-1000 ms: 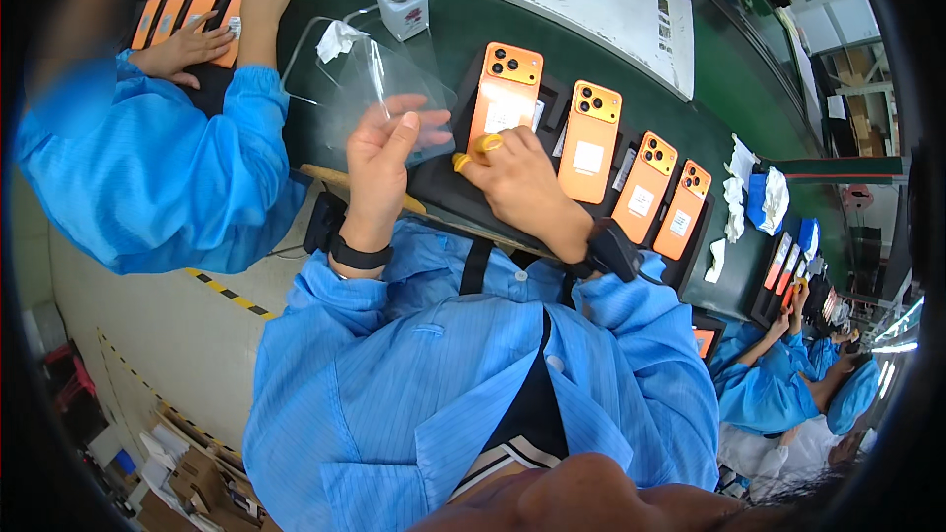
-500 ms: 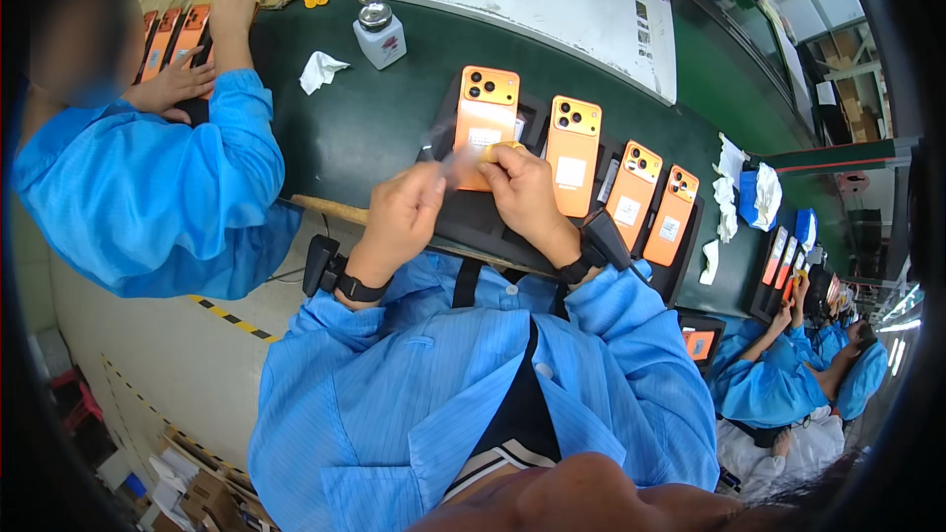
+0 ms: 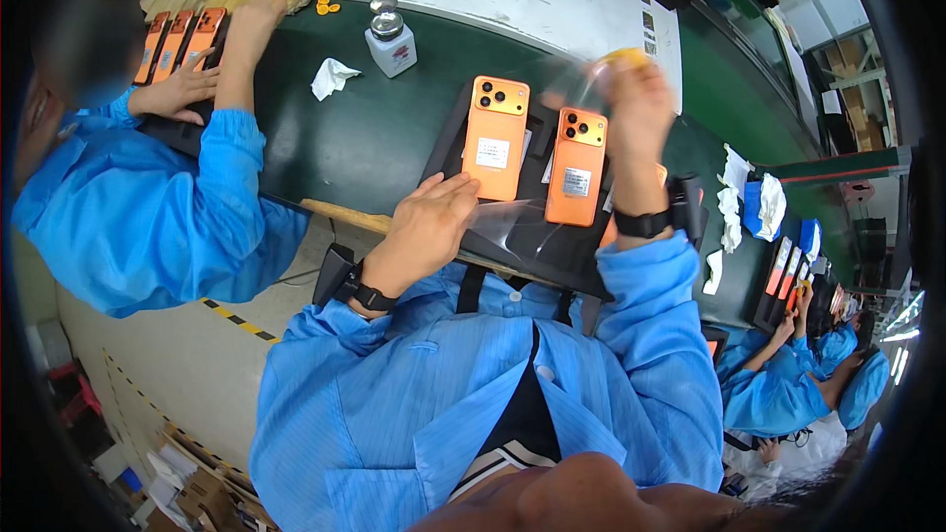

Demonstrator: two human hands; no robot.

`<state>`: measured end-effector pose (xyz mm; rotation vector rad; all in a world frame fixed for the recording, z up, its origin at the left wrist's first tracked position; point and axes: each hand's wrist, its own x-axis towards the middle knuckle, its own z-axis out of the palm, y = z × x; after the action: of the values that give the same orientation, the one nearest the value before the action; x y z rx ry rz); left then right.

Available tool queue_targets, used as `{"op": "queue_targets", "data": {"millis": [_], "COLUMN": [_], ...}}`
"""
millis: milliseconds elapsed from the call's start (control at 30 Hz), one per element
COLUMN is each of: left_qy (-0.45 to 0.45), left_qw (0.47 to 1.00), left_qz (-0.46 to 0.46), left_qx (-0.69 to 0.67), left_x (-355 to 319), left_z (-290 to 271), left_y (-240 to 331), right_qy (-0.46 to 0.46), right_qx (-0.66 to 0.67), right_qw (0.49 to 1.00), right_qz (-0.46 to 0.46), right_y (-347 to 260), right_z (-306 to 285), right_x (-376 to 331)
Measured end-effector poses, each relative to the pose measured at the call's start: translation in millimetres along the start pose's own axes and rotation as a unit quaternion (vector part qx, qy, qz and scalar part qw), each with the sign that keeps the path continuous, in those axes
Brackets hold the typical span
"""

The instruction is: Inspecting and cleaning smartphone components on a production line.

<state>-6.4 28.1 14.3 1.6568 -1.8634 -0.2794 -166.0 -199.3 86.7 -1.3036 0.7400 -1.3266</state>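
"Orange rectangular phone with three round camera lenses [image 3: 500,126]: position?"

"Centre of frame, back up, bearing a white rectangular label [image 3: 493,154], on a flat black tray [image 3: 450,148]. Second orange rectangular phone [image 3: 574,195] just right."

"Left hand [image 3: 429,227]?"

"Extended fingers at the first phone's lower edge; clear plastic film [image 3: 500,225] beside them, grip on it cannot be told."

"Right hand [image 3: 639,103]?"

"Raised, blurred, upper right of centre; yellow finger cover [image 3: 627,57], clear blurred sheet [image 3: 583,85] at fingertips; grip cannot be told."
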Motion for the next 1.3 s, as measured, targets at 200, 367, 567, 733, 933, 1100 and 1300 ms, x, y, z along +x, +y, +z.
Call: {"op": "queue_targets", "data": {"millis": [200, 367, 567, 733, 933, 1100, 1300], "left_qy": [0.015, 0.042, 0.124, 0.23, 0.191, 0.158, 0.103], "left_qw": [0.949, 0.794, 0.696, 0.778, 0.871, 0.873, 0.854], "left_qz": [-0.167, -0.152, -0.346, -0.377, -0.432, -0.441, -0.401], "left_qx": [-0.267, -0.588, -0.617, -0.448, -0.13, 0.137, 0.316], "left_x": [6.9, -8.4, -3.4, -41.7, -105.8, -80.0, -68.0], "left_z": [-6.2, -3.4, -25.1, -52.8, -32.2, -44.0, -55.5], "left_y": [-4.2, -23.2, 7.4, -21.5, -108.8, -75.4, -40.4], "right_qy": [-0.096, -0.388, -0.461, -0.361, -0.06, 0.138, 0.28], "right_qx": [-0.129, -0.301, -0.248, -0.227, -0.346, -0.46, -0.609], "right_qw": [0.958, 0.838, 0.818, 0.865, 0.93, 0.872, 0.741], "right_qz": [-0.236, -0.237, -0.238, -0.264, -0.11, -0.097, -0.038], "right_y": [-61.4, -25.7, -13.6, -30.6, -32.4, -35.6, -48.1], "right_z": [0.4, 32.4, 25.7, -9.9, -105.6, -184.0, -265.0], "right_x": [-39.8, -136.7, -170.0, -166.0, -175.5, -191.5, -199.1]}}
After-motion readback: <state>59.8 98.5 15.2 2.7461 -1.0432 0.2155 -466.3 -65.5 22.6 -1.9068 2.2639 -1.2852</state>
